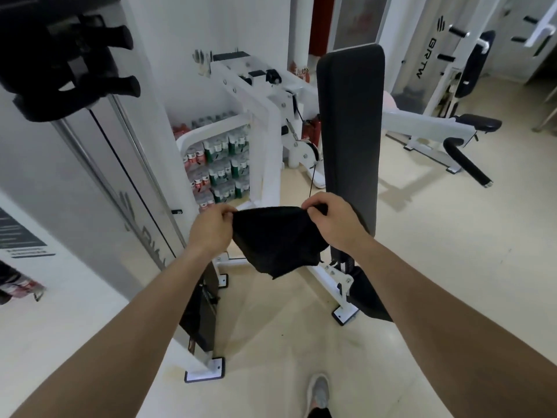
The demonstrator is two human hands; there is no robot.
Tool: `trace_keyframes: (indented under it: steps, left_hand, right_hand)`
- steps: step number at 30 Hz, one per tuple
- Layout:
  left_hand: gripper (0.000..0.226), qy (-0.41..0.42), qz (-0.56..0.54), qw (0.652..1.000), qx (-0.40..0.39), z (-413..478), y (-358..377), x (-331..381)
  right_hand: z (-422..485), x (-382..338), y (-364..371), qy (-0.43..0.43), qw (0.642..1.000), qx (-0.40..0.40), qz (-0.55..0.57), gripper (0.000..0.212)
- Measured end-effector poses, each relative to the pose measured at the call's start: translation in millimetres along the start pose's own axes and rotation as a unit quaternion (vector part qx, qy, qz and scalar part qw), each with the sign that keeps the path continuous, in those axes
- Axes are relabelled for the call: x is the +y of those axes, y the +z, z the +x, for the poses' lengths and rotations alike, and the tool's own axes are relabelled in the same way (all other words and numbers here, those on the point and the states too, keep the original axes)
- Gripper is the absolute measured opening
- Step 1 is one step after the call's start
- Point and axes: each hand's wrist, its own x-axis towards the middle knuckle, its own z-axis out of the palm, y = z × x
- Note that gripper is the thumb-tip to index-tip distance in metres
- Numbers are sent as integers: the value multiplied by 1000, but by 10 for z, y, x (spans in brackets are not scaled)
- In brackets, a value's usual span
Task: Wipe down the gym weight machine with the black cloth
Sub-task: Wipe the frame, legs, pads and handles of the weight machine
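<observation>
A black cloth (275, 241) hangs stretched between my two hands in the middle of the view. My left hand (212, 226) pinches its left top corner and my right hand (331, 220) pinches its right top corner. Behind the cloth stands the white weight machine (262, 122) with a tall black back pad (349, 122) and a black seat (367, 297) low on the right. Its grey weight-stack cover (99, 176) rises at the left, with black foam handles (90, 76) above.
Shrink-wrapped packs of bottles (223, 164) are stacked behind the machine frame. Another white machine with black pads (452, 131) stands at the right. The floor (271, 342) is pale, the machine's feet (205, 371) rest on it, and my shoe (318, 390) shows at the bottom.
</observation>
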Motion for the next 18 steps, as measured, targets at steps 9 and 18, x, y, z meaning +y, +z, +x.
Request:
trace_keyframes:
  steps: [9,18]
  left_hand:
    - [32,-13,-15,1000,-19,936,194,188]
    - [26,-50,-5,999,-11,1779,383,239]
  right_hand:
    - [978,316,89,21,997,-36,58,25]
    - [1870,735,207,15,998,-36,50,28]
